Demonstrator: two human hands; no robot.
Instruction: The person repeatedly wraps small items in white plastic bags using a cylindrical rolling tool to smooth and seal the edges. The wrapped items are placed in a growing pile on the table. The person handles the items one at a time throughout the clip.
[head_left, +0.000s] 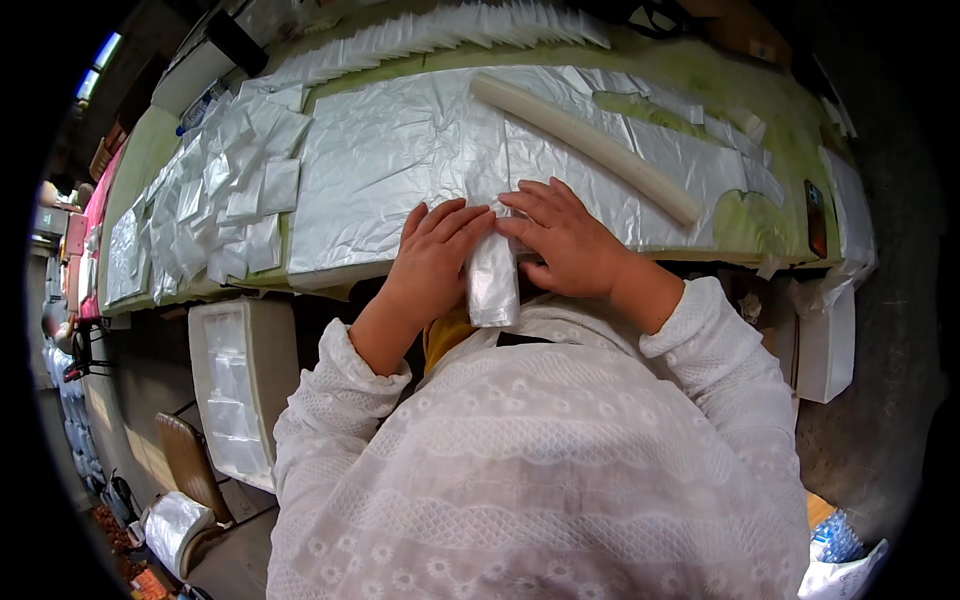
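A folded length of clear plastic film (493, 285) lies over the table's near edge and hangs down in front of me. My left hand (437, 245) is on its left side, fingers long and close together, tips on the film; the thumb is hidden. My right hand (565, 240) grips the film's right side near the top, its fingertips close to those of the left. Beneath both hands is a wide silvery plastic sheet (385, 170). Beyond the right hand, a long pale tube (585, 148) lies slanting across the sheet.
A loose heap of small clear plastic packets (225, 185) covers the table's left side. Along the far edge runs a row of overlapping packets (440, 30). At the right lies a dark phone (816, 215). A white drawer unit (245, 385) stands below left, near a chair (190, 465).
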